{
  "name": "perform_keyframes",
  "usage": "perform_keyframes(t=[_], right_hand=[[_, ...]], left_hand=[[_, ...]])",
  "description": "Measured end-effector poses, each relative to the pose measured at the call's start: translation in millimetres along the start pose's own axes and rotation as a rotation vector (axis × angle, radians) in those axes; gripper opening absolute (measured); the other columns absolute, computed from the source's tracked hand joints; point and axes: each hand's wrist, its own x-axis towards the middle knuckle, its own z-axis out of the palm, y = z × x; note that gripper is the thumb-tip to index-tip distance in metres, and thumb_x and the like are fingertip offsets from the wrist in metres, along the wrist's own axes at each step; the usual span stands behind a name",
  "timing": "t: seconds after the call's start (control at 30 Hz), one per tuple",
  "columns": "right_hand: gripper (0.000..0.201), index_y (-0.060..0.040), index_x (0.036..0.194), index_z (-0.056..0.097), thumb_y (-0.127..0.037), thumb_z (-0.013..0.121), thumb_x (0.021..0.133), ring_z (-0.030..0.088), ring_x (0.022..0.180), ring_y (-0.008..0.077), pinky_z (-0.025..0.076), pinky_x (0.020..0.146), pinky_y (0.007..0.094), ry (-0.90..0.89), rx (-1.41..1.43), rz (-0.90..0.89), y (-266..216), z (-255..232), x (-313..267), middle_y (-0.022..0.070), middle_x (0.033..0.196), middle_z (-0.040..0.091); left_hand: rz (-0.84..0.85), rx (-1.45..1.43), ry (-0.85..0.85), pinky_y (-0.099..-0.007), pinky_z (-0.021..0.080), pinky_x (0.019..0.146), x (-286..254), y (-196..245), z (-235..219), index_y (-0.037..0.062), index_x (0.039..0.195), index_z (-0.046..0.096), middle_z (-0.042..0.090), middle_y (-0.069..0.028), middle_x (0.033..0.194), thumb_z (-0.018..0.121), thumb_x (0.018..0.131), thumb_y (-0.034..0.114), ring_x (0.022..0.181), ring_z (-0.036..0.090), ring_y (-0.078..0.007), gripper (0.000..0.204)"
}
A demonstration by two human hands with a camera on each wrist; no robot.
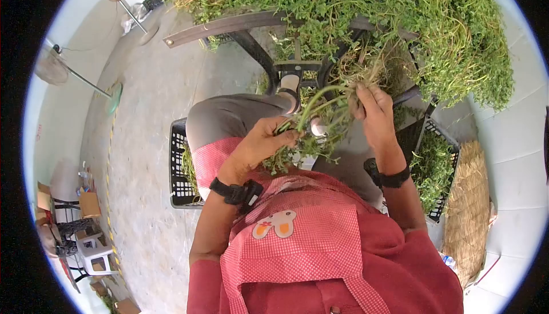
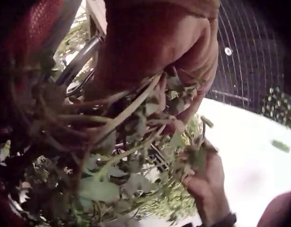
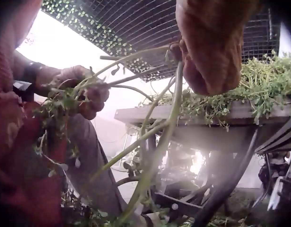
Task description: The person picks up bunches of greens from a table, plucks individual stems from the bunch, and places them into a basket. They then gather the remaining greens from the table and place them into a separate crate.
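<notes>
Leafy green stems (image 1: 309,114) stretch between the two hands above the lap in the head view. My left hand (image 1: 264,142) grips them on the left, thumb and fingers closed round the stalks, with leaves hanging below. The right hand (image 1: 372,108) pinches the thicker stem ends, a little higher and to the right. In the right wrist view, a long pale stem (image 3: 176,101) runs down from the right hand (image 3: 211,52), and the left hand (image 3: 84,87) holds leafy sprigs. Stems and leaves (image 2: 100,189) fill much of the left wrist view.
A table with a curved edge (image 1: 229,26) bears a large heap of greens (image 1: 366,0). Black crates stand at the left (image 1: 186,197) and right (image 1: 437,171) of the legs, both with greens inside. A rolled straw mat (image 1: 466,211) lies at the far right.
</notes>
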Motion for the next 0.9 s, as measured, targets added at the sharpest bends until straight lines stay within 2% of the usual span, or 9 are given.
perform_keyframes(t=[0.2,0.37,0.5,0.57,0.63,0.67,0.7,0.8,0.9], right_hand=[[0.024,-0.0031,0.086,0.059,-0.025,0.051,0.092,0.038,0.048,0.0032,0.028,0.045,0.0190,-0.065,0.051,0.078,1.0,0.5,-1.7,-0.0007,0.064,0.055],[0.024,-0.0035,0.084,0.059,-0.023,0.048,0.093,0.040,0.049,0.0038,0.029,0.045,0.0191,-0.056,0.020,0.092,0.7,0.1,-0.3,-0.0003,0.064,0.054],[0.028,-0.0041,0.081,0.061,-0.031,0.056,0.089,0.047,0.048,0.0066,0.034,0.043,0.0228,-0.075,-0.073,0.034,3.6,5.2,-3.9,0.0003,0.061,0.057],[0.023,-0.0046,0.086,0.062,-0.027,0.058,0.087,0.054,0.050,0.0142,0.040,0.045,0.0287,-0.073,-0.457,-0.105,1.0,20.8,-16.0,0.0066,0.063,0.059],[0.020,-0.0057,0.091,0.062,-0.024,0.058,0.085,0.059,0.055,0.0210,0.043,0.049,0.0343,-0.266,-0.672,-0.446,-25.4,46.3,-40.5,0.0119,0.066,0.059],[0.022,0.0005,0.086,0.061,-0.020,0.053,0.088,0.055,0.050,0.0110,0.042,0.047,0.0249,-0.304,-0.692,-0.859,-19.9,52.7,-39.9,0.0066,0.060,0.057],[0.022,0.0005,0.086,0.061,-0.020,0.053,0.088,0.055,0.050,0.0110,0.042,0.047,0.0249,-0.303,-0.687,-0.855,-24.7,54.1,-38.6,0.0066,0.060,0.057],[0.023,-0.0021,0.081,0.060,-0.023,0.056,0.089,0.049,0.047,0.0072,0.037,0.043,0.0213,-0.092,-0.443,-0.243,-28.9,49.4,-18.3,0.0013,0.057,0.056],[0.029,-0.0020,0.085,0.062,-0.030,0.056,0.090,0.045,0.051,0.0039,0.036,0.045,0.0218,-0.024,-0.324,-0.056,-24.0,29.1,2.4,-0.0010,0.060,0.055]], left_hand=[[-0.041,-0.364,-0.041,-0.0168,0.033,0.047,-9.6,5.4,-17.3,0.0022,0.097,0.064,0.056,0.0038,0.074,0.055,0.089,0.013,0.056,0.041,0.0000,0.016],[-0.106,0.029,0.004,-0.0210,0.036,0.050,-6.0,-14.2,-5.4,0.0014,0.092,0.064,0.053,0.0028,0.066,0.051,0.090,0.016,0.056,0.044,-0.0032,0.020],[0.196,0.512,0.256,-0.0341,0.044,0.060,7.3,-46.2,3.3,0.0006,0.090,0.062,0.059,-0.0034,0.069,0.053,0.086,0.017,0.065,0.056,-0.0167,0.019],[0.194,0.511,0.333,-0.0356,0.045,0.061,15.4,-53.2,10.4,-0.0005,0.089,0.061,0.060,-0.0050,0.071,0.054,0.084,0.016,0.066,0.057,-0.0190,0.019],[0.197,0.514,0.411,-0.0371,0.045,0.063,32.6,-81.5,1.2,-0.0015,0.089,0.060,0.061,-0.0066,0.072,0.055,0.083,0.015,0.068,0.058,-0.0213,0.019],[0.038,0.294,0.461,-0.0364,0.046,0.061,43.8,-119.3,-11.3,-0.0020,0.089,0.060,0.061,-0.0071,0.072,0.057,0.082,0.015,0.067,0.058,-0.0214,0.018],[-0.115,0.074,0.511,-0.0357,0.046,0.058,47.0,-138.9,-22.5,-0.0026,0.088,0.059,0.060,-0.0076,0.071,0.059,0.080,0.014,0.066,0.058,-0.0214,0.018],[-0.145,-0.241,0.491,-0.0260,0.041,0.043,16.4,-68.2,-29.6,0.0003,0.087,0.060,0.058,-0.0066,0.068,0.064,0.081,0.017,0.052,0.050,-0.0116,0.018],[-0.108,-0.465,0.494,-0.0208,0.035,0.037,0.3,-48.6,-35.3,0.0038,0.085,0.061,0.057,-0.0033,0.066,0.063,0.083,0.019,0.048,0.046,-0.0068,0.015]])
